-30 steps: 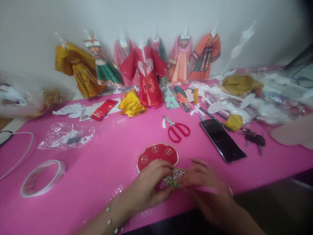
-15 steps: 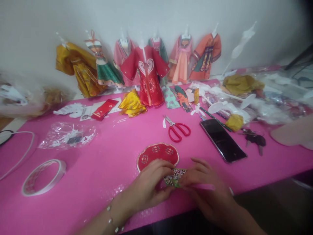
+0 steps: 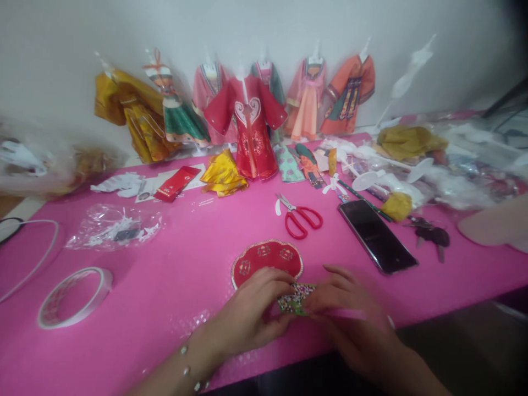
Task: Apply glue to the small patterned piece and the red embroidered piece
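"Now left hand point(image 3: 247, 308) and right hand point(image 3: 361, 330) are pinching flowered cloth point(image 3: 293, 301), six o'clock on the table point(image 3: 144, 308)."
"Yes, light, even pressure should be keeping that cloth flat, red patch point(image 3: 264, 263) lying at eleven."

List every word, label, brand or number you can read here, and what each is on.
Nothing reads clearly.
Red packet: gold marks, too blurred.
Pink table cover: rows of white marks, too small.
Phone: faint screen marks, unreadable.
Tape roll: reddish core marks, too blurred.
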`<state>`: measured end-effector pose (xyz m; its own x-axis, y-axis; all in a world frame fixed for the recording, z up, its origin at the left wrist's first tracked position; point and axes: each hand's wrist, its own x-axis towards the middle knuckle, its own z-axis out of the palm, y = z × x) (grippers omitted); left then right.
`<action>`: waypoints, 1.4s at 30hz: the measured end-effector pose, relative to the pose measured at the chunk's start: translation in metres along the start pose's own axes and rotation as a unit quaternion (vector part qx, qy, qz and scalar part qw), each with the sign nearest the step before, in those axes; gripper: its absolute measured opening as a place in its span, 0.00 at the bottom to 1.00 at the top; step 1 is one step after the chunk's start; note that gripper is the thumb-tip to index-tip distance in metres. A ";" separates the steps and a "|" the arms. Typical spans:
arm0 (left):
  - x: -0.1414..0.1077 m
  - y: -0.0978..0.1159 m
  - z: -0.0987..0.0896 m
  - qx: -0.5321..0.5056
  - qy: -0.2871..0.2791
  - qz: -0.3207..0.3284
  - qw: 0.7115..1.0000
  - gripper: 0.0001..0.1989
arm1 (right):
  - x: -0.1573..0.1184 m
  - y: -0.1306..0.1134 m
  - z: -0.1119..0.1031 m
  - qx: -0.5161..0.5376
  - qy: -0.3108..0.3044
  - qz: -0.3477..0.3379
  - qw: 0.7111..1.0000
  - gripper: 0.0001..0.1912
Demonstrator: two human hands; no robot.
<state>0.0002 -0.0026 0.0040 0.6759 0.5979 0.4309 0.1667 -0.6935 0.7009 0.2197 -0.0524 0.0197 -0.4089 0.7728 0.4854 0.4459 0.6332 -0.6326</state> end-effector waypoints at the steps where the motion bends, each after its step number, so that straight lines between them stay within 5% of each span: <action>1: 0.000 0.000 0.000 0.000 0.000 0.000 1.000 0.19 | 0.000 0.000 0.000 -0.001 -0.001 0.003 1.000 0.13; 42: 0.001 0.002 -0.001 0.003 0.011 -0.004 1.000 0.18 | 0.003 0.000 0.002 -0.010 0.010 0.015 1.000 0.11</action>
<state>0.0005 -0.0032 0.0063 0.6583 0.6128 0.4372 0.1771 -0.6905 0.7013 0.2167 -0.0501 0.0201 -0.3780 0.7926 0.4784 0.4746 0.6096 -0.6349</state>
